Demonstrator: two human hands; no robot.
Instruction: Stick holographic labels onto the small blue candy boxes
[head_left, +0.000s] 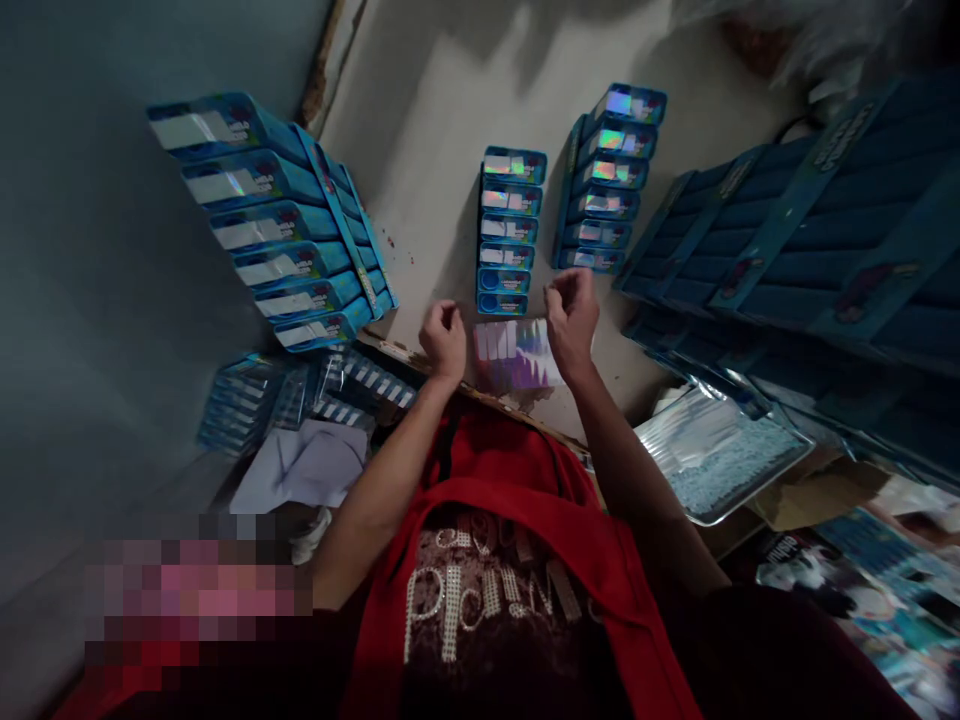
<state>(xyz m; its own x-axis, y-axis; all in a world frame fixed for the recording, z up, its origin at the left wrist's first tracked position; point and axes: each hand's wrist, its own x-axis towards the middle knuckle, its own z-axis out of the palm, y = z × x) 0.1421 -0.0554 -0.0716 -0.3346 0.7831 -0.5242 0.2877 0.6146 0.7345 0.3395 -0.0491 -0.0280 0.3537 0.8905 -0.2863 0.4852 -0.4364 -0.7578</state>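
My left hand point(444, 342) is over the table's near edge, its fingers curled closed. My right hand point(573, 318) is closed too, with thumb and fingers brought together near the front of two columns of blue boxes. Whatever either hand may hold is hidden or too small to make out. Between the hands lies a sheet of shiny, iridescent stickers point(514, 352). Just beyond it is a column of blue boxes point(510, 230); most have silvery stickers on their ends, while the nearest two show blue circles. Another column of stickered boxes point(604, 190) stands to its right.
Tall stacked blue boxes point(289, 220) rise at the left, with a larger stack point(780, 220) at the right. Below that, a clear tray point(720, 450) holds pale blue bits. Wrapped packs point(244, 400) and a pale cloth point(304, 465) lie low on the left. A blurred person is lower left.
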